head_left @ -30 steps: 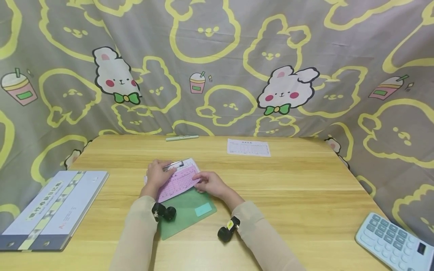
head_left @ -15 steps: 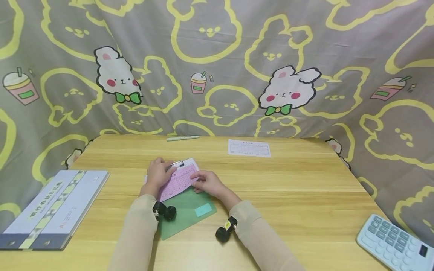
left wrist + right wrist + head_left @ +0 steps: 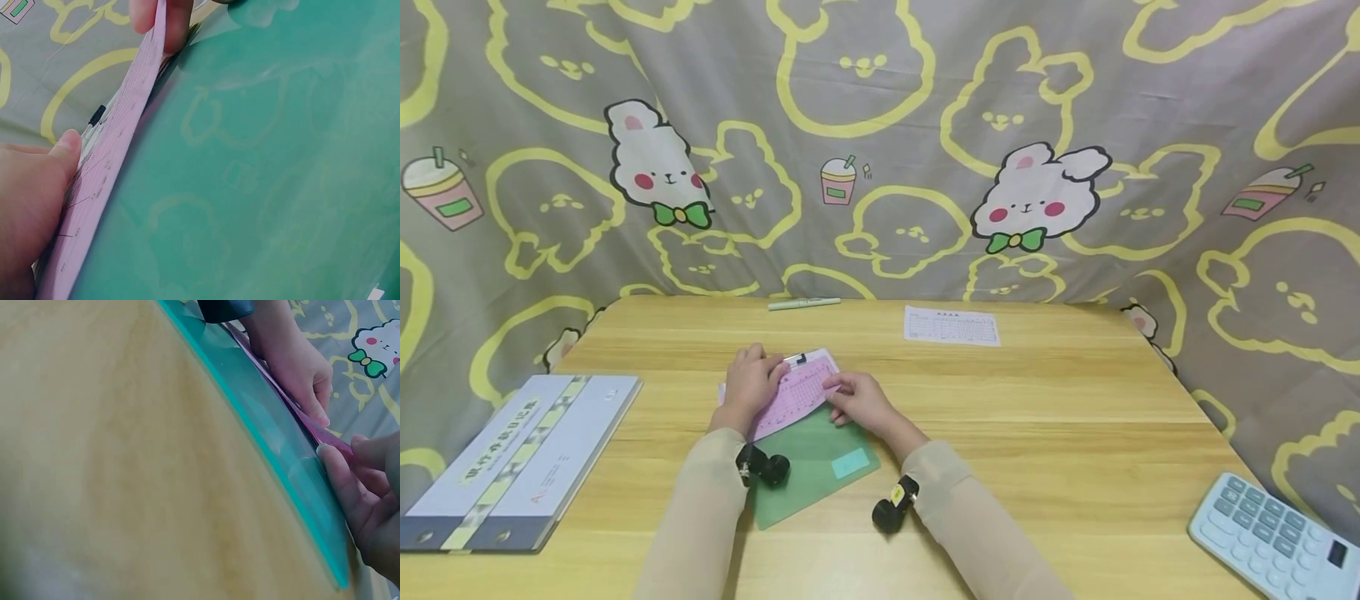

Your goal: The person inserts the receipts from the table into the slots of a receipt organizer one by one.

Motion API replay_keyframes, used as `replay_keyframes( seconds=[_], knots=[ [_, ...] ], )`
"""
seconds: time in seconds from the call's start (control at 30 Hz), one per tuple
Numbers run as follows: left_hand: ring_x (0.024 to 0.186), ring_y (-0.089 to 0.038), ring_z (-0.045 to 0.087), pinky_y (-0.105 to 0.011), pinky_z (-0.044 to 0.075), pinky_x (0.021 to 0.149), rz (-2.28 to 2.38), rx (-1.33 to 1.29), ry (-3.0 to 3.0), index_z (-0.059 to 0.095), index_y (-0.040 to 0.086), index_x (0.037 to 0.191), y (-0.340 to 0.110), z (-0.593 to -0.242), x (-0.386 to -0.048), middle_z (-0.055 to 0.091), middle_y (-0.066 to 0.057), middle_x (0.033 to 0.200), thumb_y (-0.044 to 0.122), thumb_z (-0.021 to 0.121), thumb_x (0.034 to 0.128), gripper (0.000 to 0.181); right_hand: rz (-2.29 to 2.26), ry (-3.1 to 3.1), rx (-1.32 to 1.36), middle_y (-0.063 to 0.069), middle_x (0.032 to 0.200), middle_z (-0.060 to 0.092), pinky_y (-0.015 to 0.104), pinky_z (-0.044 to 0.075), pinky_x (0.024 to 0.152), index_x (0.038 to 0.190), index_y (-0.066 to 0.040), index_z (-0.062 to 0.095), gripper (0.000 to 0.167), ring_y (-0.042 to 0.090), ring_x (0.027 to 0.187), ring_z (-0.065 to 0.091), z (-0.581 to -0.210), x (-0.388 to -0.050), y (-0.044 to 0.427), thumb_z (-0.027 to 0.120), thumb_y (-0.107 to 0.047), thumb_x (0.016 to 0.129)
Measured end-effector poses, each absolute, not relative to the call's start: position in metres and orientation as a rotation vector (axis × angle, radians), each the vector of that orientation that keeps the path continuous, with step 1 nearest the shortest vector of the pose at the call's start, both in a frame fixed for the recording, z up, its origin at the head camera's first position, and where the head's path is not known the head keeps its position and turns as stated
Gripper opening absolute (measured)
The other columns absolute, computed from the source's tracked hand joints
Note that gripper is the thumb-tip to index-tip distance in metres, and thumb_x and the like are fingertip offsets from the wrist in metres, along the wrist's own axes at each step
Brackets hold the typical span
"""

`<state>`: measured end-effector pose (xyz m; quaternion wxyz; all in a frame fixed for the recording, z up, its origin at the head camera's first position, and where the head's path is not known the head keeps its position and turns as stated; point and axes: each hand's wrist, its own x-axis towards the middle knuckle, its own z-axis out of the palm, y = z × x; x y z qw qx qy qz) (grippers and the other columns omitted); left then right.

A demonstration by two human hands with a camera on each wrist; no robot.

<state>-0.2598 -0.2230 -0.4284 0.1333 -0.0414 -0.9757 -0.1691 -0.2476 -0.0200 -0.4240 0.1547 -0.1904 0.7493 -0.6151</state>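
A green translucent clipboard [image 3: 808, 479] lies tilted on the table in the head view, a pale turquoise label on its lower right. On its upper half is a pink printed form [image 3: 797, 398], over a white printed sheet [image 3: 822, 358]. My left hand [image 3: 751, 387] rests on the form's left part beside the metal clip [image 3: 795, 359], thumb pressing down; its far fingertips are partly hidden. With thumb and fingers, my right hand [image 3: 861, 404] pinches the form's right edge. The left wrist view shows the pink form [image 3: 115, 169] nearly edge-on above the green surface.
A white printed slip [image 3: 951, 325] and a light green pen [image 3: 804, 304] lie by the table's back edge. A thick grey-blue account book [image 3: 512, 458] is at left, a light blue calculator [image 3: 1273, 533] at right. A patterned curtain [image 3: 895, 167] hangs behind the table.
The right hand, pinching the form, has shifted slightly left and away from me, and the form's lower edge has moved up a little. The left hand now covers more of the clip.
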Motion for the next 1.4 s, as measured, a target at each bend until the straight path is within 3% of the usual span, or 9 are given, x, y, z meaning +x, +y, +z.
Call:
replay_keyframes(
  seconds=[0.23,0.47,1.4],
  knots=[
    [0.074,-0.024,0.034,-0.039,0.029,0.068,-0.524,-0.106,-2.810,0.061,0.007,0.108,-0.223,-0.427,-0.261,0.037,-0.004,0.075,0.030,0.052,0.0858,0.034,-1.756,2.248,-0.493,0.010,0.060,0.055,0.027,0.048,0.048,0.099,0.005,0.057,0.018,0.013,0.045,0.052,-0.426,-0.253,-0.026,0.053,0.003,0.082],
    [0.070,-0.024,0.034,-0.037,0.030,0.063,-0.501,-0.123,-2.805,0.062,0.006,0.105,-0.224,-0.427,-0.261,0.037,-0.004,0.072,0.029,0.052,0.0860,0.032,-1.824,2.293,-0.404,0.010,0.066,0.058,0.026,0.048,0.047,0.095,0.007,0.058,0.015,0.011,0.046,0.052,-0.425,-0.253,-0.033,0.054,0.005,0.081],
    [0.070,-0.025,0.036,-0.037,0.031,0.061,-0.477,-0.117,-2.842,0.063,0.006,0.104,-0.222,-0.424,-0.262,0.039,-0.005,0.073,0.031,0.052,0.0858,0.033,-2.009,2.340,-0.033,0.006,0.061,0.059,0.019,0.045,0.048,0.088,0.005,0.061,0.013,0.009,0.048,0.054,-0.426,-0.245,-0.045,0.052,0.007,0.078]
  ],
)
